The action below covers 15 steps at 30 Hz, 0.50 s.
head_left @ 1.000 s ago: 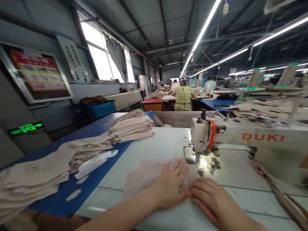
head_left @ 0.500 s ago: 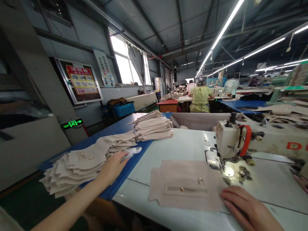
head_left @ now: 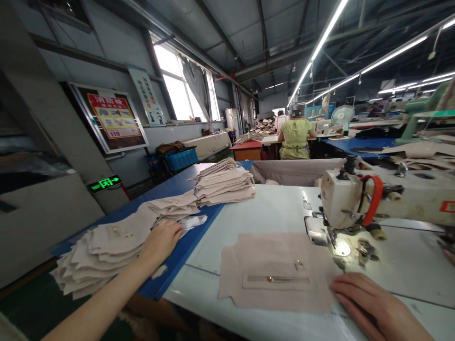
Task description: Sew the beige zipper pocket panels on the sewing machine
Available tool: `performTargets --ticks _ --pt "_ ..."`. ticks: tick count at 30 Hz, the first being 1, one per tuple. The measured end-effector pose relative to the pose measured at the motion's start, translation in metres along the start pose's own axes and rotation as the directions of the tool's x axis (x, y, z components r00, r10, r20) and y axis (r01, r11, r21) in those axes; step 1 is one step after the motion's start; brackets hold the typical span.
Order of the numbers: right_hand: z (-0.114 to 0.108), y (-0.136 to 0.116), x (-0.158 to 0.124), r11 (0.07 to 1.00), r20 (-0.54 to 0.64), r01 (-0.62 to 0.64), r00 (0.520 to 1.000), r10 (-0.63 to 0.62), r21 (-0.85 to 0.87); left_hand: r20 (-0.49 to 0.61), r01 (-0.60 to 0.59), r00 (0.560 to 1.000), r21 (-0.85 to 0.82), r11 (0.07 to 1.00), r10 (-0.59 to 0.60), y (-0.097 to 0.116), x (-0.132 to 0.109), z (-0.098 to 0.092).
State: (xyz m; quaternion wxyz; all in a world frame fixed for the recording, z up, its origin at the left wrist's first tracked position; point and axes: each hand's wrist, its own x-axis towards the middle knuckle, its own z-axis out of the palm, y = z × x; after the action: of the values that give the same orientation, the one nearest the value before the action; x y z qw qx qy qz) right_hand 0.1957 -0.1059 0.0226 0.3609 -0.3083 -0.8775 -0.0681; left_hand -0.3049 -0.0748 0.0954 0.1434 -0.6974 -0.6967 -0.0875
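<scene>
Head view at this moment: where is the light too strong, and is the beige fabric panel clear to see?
Head view: the window washes out to white; head view: a glaring spot lies under the sewing machine head; head view: the beige fabric panel is clear, its zipper distinct.

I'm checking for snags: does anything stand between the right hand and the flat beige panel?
Nothing visible does: the right hand is at the right edge of the flat beige panel; the sewing machine stands beyond them, not between.

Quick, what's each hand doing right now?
Left hand: fingers curled by the white scrap; can't tell if it's holding it.
Right hand: fingers bent at the beige cloth; grip unclear.
</scene>
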Motion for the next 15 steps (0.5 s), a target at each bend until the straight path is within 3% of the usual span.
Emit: performTargets --ticks 3,5,8,11,13,15 --pt "0.001 0.000 -0.001 0.999 0.008 -0.026 1.000 0.026 0.030 -0.120 -0.063 0.991 0.007 0.998 0.064 0.002 -0.003 -0.007" --pt "0.002 0.001 -0.003 0.996 0.028 -0.057 0.998 0.055 0.063 -0.263 -0.191 0.945 0.042 0.981 0.196 0.009 -0.005 -0.015" --pt "-0.001 -0.003 -0.003 0.988 0.029 -0.092 0.996 0.089 0.123 -0.452 -0.403 0.780 0.167 0.900 0.433 0.033 -0.008 -0.027" --pt "-0.010 -0.017 0.005 0.973 -0.009 -0.095 0.995 0.099 0.213 -0.514 -0.574 0.601 0.255 0.778 0.612 0.073 -0.013 -0.030" --pt "-0.015 -0.032 0.017 0.935 0.025 -0.168 0.985 0.169 0.313 -0.524 -0.672 0.522 0.234 0.702 0.674 0.107 -0.017 -0.023" --pt "-0.015 -0.045 0.031 0.831 0.106 -0.334 0.941 0.322 0.444 -0.556 -0.744 0.474 0.162 0.648 0.683 0.144 -0.022 -0.013"
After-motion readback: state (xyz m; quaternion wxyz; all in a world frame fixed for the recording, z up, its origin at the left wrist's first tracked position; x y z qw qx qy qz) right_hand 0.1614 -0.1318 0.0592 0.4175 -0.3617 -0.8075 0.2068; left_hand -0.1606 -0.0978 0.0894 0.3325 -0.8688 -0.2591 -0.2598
